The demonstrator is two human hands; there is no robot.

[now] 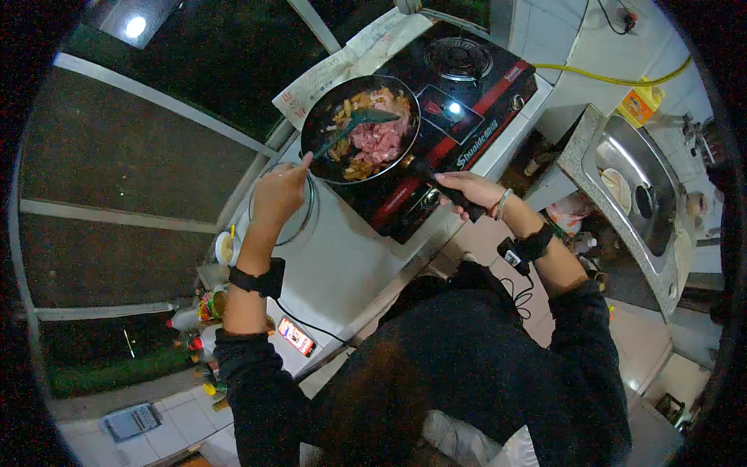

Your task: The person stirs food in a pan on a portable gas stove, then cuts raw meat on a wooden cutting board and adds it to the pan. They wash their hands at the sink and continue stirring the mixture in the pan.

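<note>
A black frying pan (309,131) sits on the left burner of a two-burner gas stove (402,201). In it, pink pieces of raw-looking meat (376,140) lie among browned yellowish pieces (347,111). My left hand (280,195) grips the handle of a dark green spatula (370,117), whose blade rests over the food. The pan's black handle (429,175) is in the grasp of my right hand (467,192). Under my left hand, a round glass lid (311,201) lies on the white countertop (344,262), partly hidden.
The right burner (460,58) carries no pan. A lit phone (296,337) lies at the counter's near edge, with bottles (201,338) and a small tub (224,248) to its left. A steel sink (630,152) stands right; a yellow hose (613,79) runs behind.
</note>
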